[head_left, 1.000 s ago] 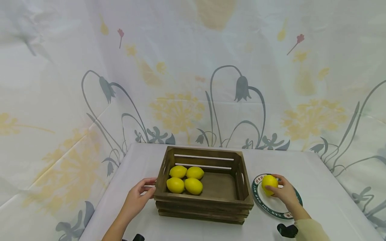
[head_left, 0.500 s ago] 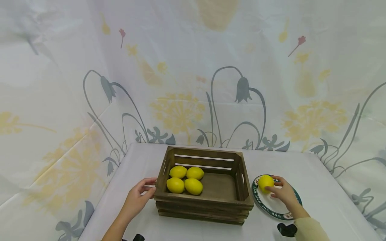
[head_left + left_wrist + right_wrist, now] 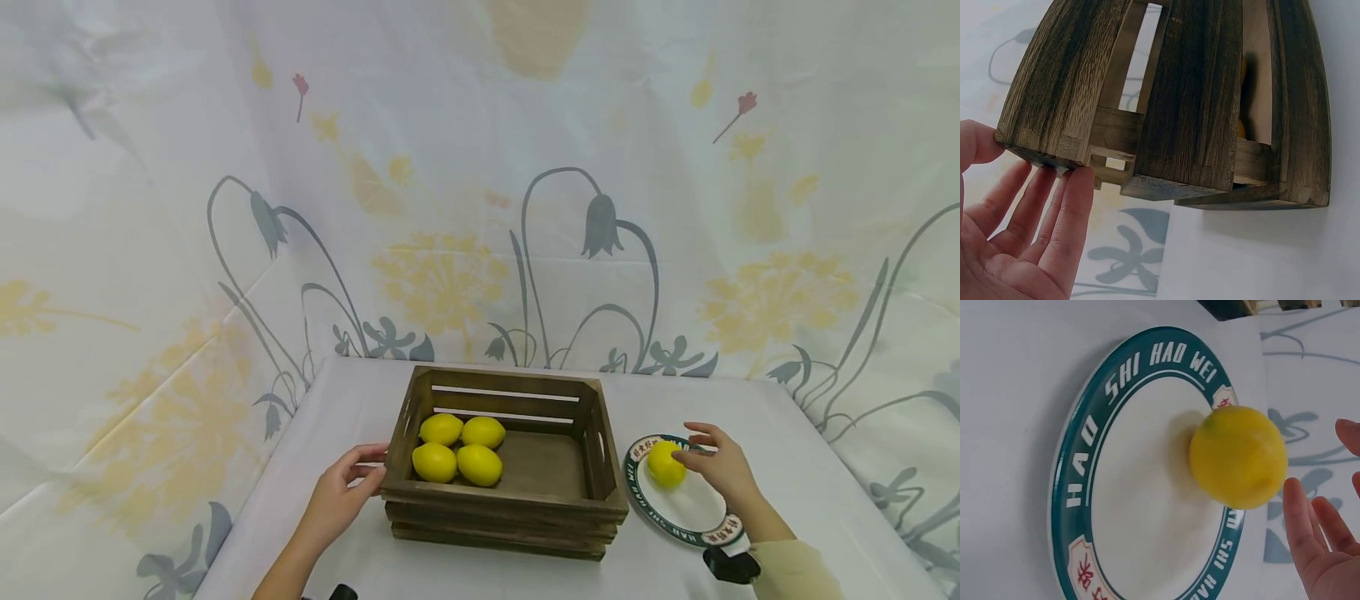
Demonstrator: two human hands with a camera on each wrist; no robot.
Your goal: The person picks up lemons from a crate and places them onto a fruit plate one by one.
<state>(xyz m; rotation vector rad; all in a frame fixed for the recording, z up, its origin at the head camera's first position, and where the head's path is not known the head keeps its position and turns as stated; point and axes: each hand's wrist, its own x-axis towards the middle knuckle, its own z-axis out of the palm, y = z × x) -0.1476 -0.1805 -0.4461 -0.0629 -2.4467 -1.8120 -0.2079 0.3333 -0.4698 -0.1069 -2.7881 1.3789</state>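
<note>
My left hand [image 3: 343, 490] touches the left end of a brown wooden slatted crate [image 3: 495, 492], near its front corner. In the left wrist view, thumb and fingertips meet the end of the crate's top slat [image 3: 1063, 81], with the fingers fairly straight. Several yellow lemons [image 3: 480, 465] lie together in the crate's left half. Another lemon [image 3: 1238, 456], round from this angle, sits on a white plate [image 3: 1141, 487] with a green lettered rim. Beside that lemon, my right hand [image 3: 723, 467] is held with spread fingers and grips nothing; one fingertip is very near the fruit.
The plate stands just right of the crate on a white-covered table [image 3: 810, 467]. A cloth backdrop [image 3: 465, 208] printed with flowers rises behind and at both sides. A black wrist device [image 3: 731, 567] is on the right wrist.
The right hand held the lemon over the plate, shifted it slightly left, then let go and drew back to the right. The lemon stays on the plate. The left hand has kept its place.
</note>
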